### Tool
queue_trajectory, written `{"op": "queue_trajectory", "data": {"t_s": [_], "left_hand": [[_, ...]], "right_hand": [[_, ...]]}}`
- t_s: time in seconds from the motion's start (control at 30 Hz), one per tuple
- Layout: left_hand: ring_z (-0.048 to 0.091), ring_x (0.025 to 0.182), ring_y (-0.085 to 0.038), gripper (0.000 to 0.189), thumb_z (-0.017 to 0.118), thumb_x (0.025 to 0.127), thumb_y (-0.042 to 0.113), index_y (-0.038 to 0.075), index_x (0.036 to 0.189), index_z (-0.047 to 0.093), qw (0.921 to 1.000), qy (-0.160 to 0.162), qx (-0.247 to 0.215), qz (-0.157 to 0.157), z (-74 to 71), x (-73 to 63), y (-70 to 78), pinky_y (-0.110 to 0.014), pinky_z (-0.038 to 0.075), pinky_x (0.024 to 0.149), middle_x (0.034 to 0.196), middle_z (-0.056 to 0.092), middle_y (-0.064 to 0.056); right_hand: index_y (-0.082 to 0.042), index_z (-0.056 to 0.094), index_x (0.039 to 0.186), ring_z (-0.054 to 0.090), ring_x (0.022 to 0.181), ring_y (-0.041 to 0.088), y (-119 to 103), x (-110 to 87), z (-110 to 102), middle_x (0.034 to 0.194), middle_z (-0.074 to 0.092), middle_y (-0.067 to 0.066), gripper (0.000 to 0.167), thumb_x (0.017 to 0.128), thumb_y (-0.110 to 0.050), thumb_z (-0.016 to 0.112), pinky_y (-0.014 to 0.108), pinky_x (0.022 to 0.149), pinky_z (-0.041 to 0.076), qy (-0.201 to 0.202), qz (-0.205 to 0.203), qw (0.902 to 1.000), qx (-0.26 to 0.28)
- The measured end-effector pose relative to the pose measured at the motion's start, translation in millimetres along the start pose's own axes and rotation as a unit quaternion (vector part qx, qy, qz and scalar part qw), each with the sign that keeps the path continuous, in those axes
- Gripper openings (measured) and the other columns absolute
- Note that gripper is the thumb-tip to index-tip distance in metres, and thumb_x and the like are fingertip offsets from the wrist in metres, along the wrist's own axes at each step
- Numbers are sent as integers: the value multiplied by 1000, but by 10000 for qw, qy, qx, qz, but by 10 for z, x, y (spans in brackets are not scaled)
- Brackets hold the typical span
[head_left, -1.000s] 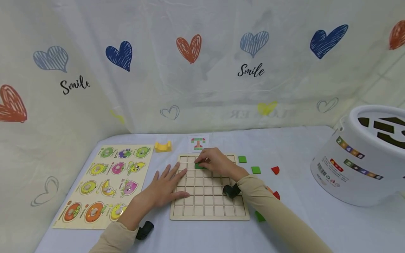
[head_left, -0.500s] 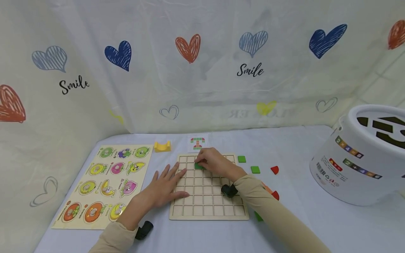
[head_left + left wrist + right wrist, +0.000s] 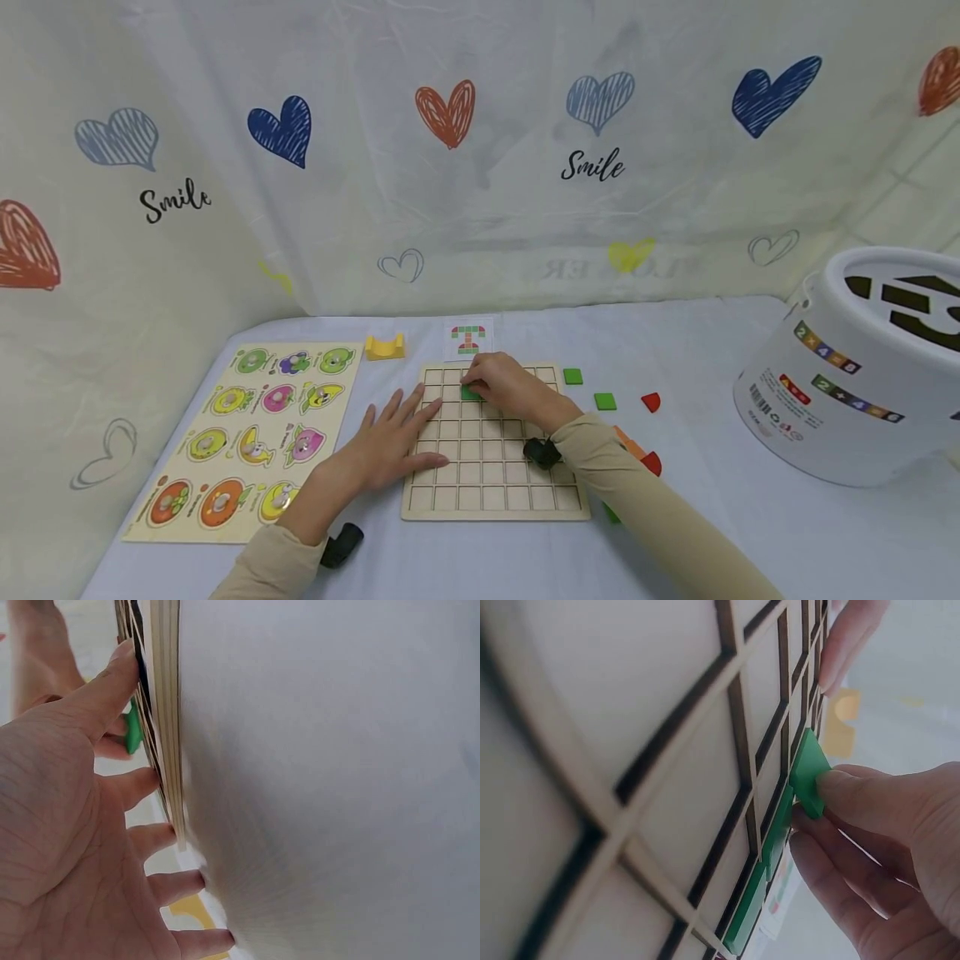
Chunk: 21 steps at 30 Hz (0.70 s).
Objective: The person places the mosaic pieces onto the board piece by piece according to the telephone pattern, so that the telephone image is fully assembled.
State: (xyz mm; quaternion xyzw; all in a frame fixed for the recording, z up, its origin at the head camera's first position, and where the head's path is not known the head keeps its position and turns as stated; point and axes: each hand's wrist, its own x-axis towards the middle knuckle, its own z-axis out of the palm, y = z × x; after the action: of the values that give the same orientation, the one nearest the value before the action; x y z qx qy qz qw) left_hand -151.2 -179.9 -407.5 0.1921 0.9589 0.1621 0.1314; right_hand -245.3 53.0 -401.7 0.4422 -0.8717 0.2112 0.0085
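Note:
A wooden grid board (image 3: pixel 480 498) lies on the table before me. My left hand (image 3: pixel 386 446) rests at its left edge, fingers spread, with thumb and some fingertips over the rim. Over the upper left part of the grid, my right hand (image 3: pixel 513 387) pinches a green square tile (image 3: pixel 808 774) between thumb and fingers. That tile stands tilted at a cell in the right wrist view. Beside it two more green tiles (image 3: pixel 744 909) sit in a line in the grid; from above, the right hand hides most of them.
Loose green squares (image 3: pixel 573 377), red quarter-rounds (image 3: pixel 652 402) and an orange piece (image 3: pixel 628 442) lie right of the board. Behind it is a pattern card (image 3: pixel 469 338), with a yellow arched block (image 3: pixel 386 347) nearby. A fruit puzzle board (image 3: pixel 247 417) lies left, a white bucket (image 3: pixel 847 408) right.
Both hands stay almost in place. The right forearm has shifted slightly left, and more of the orange piece shows beside the sleeve.

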Motion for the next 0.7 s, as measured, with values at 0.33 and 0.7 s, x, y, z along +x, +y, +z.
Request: {"op": "queue_trajectory", "data": {"t_s": [0.33, 0.7], "left_hand": [[8, 159, -46, 90, 56, 98, 69, 19, 167, 29, 9999, 119, 83, 64, 119, 58, -129, -76, 9, 118, 175, 11, -14], [9, 158, -47, 86, 59, 100, 62, 14, 166, 31, 10000, 19, 58, 29, 30, 27, -44, -77, 11, 118, 174, 13, -17]], "right_hand": [[4, 79, 110, 71, 96, 26, -51, 14, 13, 102, 72, 12, 17, 94, 5, 73, 29, 84, 58, 2, 94, 9999, -142], [3, 80, 106, 73, 98, 25, -43, -10, 2, 104, 75, 12, 15, 93, 7, 74, 30, 86, 59, -65, 141, 9999, -23]]}}
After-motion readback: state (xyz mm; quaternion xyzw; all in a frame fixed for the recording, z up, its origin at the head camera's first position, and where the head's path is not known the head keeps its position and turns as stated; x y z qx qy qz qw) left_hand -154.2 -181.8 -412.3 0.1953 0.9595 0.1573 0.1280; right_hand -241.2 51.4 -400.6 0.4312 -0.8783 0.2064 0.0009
